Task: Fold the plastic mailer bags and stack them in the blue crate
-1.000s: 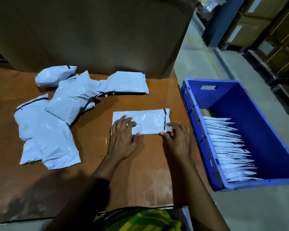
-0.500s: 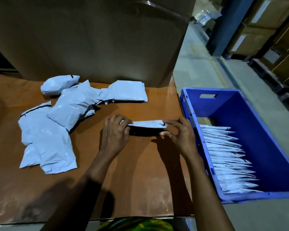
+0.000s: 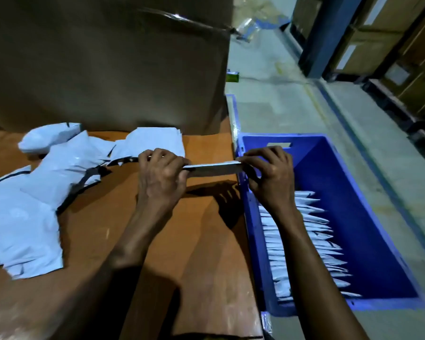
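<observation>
A folded white mailer bag is held edge-on in the air above the table's right edge. My left hand grips its left end and my right hand pinches its right end, over the near-left rim of the blue crate. Inside the crate, a row of several folded white bags stands on edge along its left side. A loose pile of unfolded white mailer bags lies on the left of the brown table.
A tall cardboard box stands at the back of the table. The crate sits on the concrete floor beside the table. Shelving with cartons and a blue post stand at the far right.
Both hands lifted the folded bag off the table and carried it rightwards to the crate's rim. The camera view turned towards the crate.
</observation>
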A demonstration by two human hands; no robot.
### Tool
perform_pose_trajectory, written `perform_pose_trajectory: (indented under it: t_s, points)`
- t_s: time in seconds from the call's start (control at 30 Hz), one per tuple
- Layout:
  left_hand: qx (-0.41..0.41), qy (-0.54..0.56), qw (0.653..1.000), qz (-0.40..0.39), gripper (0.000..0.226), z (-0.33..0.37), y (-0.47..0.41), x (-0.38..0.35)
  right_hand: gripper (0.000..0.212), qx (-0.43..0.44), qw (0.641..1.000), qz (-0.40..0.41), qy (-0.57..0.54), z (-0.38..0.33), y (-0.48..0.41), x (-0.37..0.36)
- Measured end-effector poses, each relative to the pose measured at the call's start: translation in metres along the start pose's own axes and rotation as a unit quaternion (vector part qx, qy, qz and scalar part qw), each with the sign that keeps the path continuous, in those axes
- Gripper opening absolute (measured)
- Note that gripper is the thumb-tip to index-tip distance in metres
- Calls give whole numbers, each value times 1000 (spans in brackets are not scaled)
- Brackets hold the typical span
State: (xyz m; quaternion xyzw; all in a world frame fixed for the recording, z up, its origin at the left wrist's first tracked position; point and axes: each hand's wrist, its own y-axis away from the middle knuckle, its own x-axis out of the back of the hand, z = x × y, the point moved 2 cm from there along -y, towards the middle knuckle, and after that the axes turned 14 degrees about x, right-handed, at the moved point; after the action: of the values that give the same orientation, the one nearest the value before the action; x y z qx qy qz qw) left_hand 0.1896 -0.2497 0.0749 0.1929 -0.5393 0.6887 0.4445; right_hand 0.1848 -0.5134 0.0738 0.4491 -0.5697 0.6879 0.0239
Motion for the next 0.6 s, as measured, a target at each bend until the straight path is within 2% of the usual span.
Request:
perform_pose_trajectory:
  t_s: [0.1, 0.17, 0.27, 0.37, 0.5, 0.6]
  points:
    - [-34, 28, 999, 16, 11, 47, -14, -24, 21, -19, 998, 43, 41, 40, 10, 29]
    - [-69, 49, 996, 26, 10, 82, -27, -43, 17, -47, 996, 63, 29, 70, 22, 47]
    - [-123, 82, 988, 34, 10, 132, -46, -75, 28, -121, 991, 61, -15, 115, 41, 70]
    - [-140, 92, 985, 28, 8, 169, -56, -113, 37, -174, 983, 47, -18, 154, 59, 80]
    - [-156, 36, 987, -29, 8, 190, -56, -169, 31, -209, 978, 22, -7, 194, 82, 68]
    - [-165, -64, 975, -135, 16, 198, -50, -209, 23, -243, 970, -21, -1, 215, 106, 40]
